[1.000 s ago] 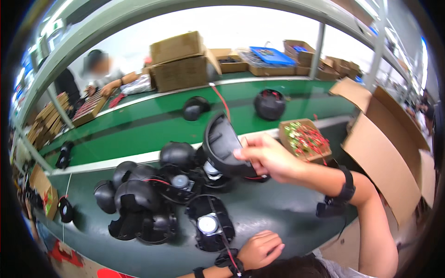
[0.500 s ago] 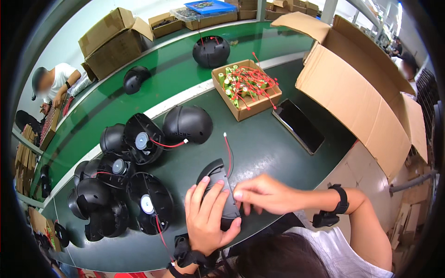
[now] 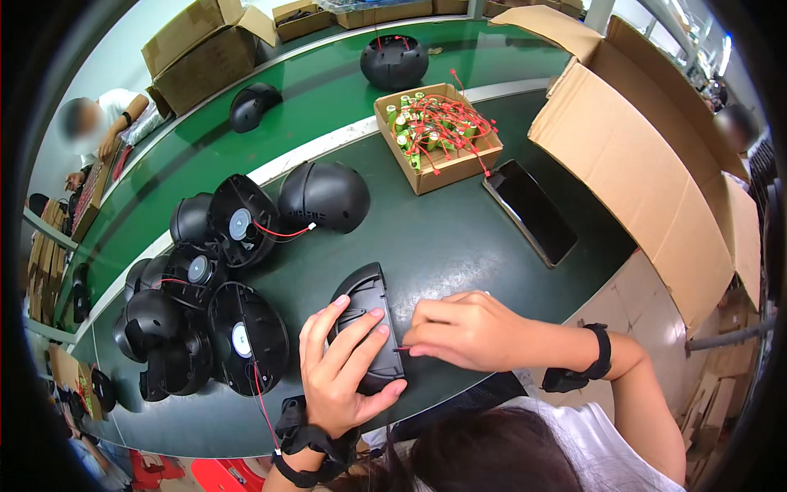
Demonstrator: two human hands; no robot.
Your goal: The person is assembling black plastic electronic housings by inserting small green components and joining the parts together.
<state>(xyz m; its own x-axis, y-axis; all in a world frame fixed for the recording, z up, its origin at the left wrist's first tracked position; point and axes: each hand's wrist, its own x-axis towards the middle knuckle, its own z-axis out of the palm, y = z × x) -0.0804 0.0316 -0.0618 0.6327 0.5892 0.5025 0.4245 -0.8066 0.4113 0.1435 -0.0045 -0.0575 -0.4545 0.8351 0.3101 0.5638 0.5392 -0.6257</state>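
From mid-view, your dark-screened phone [image 3: 531, 217] lies between 2 and 3 o'clock, an open carton [image 3: 643, 193] beyond it. You have a brown box [image 3: 205, 74] between 10 and 11, a co-worker [image 3: 112, 108] at 10, a red stool [image 3: 223, 476] at 7.

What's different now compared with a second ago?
The black half-shell, then raised in the right hand, has come down toward the wearer, under the left hand. The right hand now pinches a thin wire. The small box of green cells stayed put.
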